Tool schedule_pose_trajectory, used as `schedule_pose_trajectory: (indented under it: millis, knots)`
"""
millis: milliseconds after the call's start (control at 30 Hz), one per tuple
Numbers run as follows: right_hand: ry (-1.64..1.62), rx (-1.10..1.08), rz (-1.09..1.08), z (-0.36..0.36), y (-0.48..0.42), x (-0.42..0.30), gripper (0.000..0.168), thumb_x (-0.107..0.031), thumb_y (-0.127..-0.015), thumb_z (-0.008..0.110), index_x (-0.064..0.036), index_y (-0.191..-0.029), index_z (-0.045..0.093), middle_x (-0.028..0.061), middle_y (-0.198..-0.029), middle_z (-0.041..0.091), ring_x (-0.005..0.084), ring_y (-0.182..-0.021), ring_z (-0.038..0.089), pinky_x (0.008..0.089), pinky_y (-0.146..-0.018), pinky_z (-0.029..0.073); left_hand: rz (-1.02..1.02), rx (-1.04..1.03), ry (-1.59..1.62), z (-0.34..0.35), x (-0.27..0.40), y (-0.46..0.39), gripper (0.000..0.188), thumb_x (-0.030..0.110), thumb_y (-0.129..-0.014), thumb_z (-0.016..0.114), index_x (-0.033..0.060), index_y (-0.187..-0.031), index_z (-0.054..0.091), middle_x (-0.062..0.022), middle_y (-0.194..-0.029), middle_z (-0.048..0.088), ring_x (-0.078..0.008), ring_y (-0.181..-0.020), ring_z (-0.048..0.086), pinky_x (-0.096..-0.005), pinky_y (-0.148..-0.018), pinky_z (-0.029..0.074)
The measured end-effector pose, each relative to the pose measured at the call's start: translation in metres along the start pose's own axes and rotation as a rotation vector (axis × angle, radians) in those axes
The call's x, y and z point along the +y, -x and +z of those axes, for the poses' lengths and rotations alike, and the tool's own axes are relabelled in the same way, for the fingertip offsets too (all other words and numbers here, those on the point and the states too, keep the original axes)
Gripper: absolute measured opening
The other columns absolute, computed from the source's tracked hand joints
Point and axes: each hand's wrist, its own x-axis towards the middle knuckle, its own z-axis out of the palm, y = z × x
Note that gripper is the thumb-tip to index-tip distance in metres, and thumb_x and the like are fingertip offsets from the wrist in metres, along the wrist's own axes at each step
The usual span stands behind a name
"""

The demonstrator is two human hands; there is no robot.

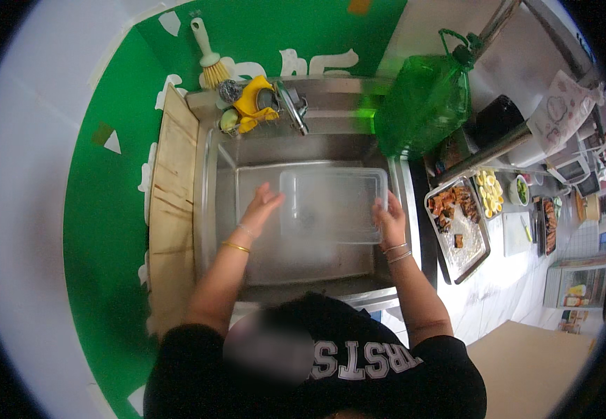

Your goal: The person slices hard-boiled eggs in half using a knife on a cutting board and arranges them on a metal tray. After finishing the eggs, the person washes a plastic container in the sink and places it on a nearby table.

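Observation:
A clear rectangular plastic container (329, 204) is over the stainless steel sink basin (303, 269). My right hand (391, 217) grips its right rim, the fingers partly seen through the plastic. At the opposite end, my left hand (262, 207) has its fingers apart, the tips close to the container's left edge. Whether those fingertips touch the plastic I cannot tell. Behind the container, a metal faucet (292, 109) rises from the back ledge of the sink.
A dish brush (209, 55), a steel wool scourer (229, 91) and a yellow cloth (253, 105) sit behind the sink. At the back right stands a large green plastic bottle (423, 102). Right of the sink are a metal tray (460, 256) of browned meat and a tray of halved eggs (489, 193).

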Motion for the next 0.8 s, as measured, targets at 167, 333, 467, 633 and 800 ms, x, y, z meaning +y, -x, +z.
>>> schedule_pose_trajectory:
  millis: [167,333,467,633,800]
  knots:
    - [-0.438,-0.176,0.240,-0.015,0.016,-0.023,0.062,-0.011,-0.086,0.056,-0.009,-0.146,0.043,0.0132,-0.125,0.060,0.0249,-0.106,0.059,0.0407,-0.085,0.050,0.053,-0.346,0.133,0.001,0.020,0.045,0.094,0.037,-0.089,0.071,0.0089,-0.157,0.013,-0.0180,-0.150,0.042,-0.0279,-0.132,0.048,-0.0418,-0.106,0.040]
    - [-0.422,-0.252,0.137,-0.001,0.024,-0.058,0.074,-0.023,-0.081,0.063,-0.010,-0.150,0.038,0.0174,-0.135,0.055,0.0275,-0.115,0.056,0.0448,-0.098,0.045,0.242,-0.375,0.142,0.021,0.081,0.094,0.096,0.034,-0.085,0.075,0.0125,-0.157,0.015,-0.0152,-0.137,0.052,-0.0264,-0.118,0.059,-0.0399,-0.095,0.049]
    - [-0.463,-0.265,0.099,0.007,0.024,-0.075,0.074,-0.022,-0.080,0.064,-0.010,-0.149,0.039,0.0178,-0.136,0.054,0.0273,-0.118,0.056,0.0443,-0.097,0.045,0.354,-0.328,0.095,0.032,0.107,0.112,0.099,0.039,-0.081,0.078,0.0147,-0.156,0.018,-0.0154,-0.133,0.052,-0.0272,-0.116,0.060,-0.0390,-0.093,0.051]
    - [-0.449,-0.221,0.042,0.009,0.022,-0.089,0.067,-0.024,-0.085,0.062,-0.008,-0.147,0.043,0.0172,-0.133,0.057,0.0263,-0.114,0.058,0.0446,-0.093,0.047,0.367,-0.343,0.126,0.035,0.117,0.111,0.100,0.018,-0.083,0.075,0.0129,-0.157,0.009,-0.0176,-0.134,0.053,-0.0294,-0.115,0.062,-0.0386,-0.091,0.053]
    - [-0.195,-0.261,0.078,-0.015,-0.025,-0.134,0.063,-0.049,-0.099,0.053,-0.005,-0.144,0.046,0.0156,-0.134,0.057,0.0274,-0.115,0.058,0.0422,-0.097,0.047,0.138,-0.334,0.319,0.048,0.128,0.106,0.094,0.021,-0.088,0.069,0.0157,-0.156,0.003,-0.0213,-0.133,0.053,-0.0353,-0.109,0.065,-0.0461,-0.081,0.059]
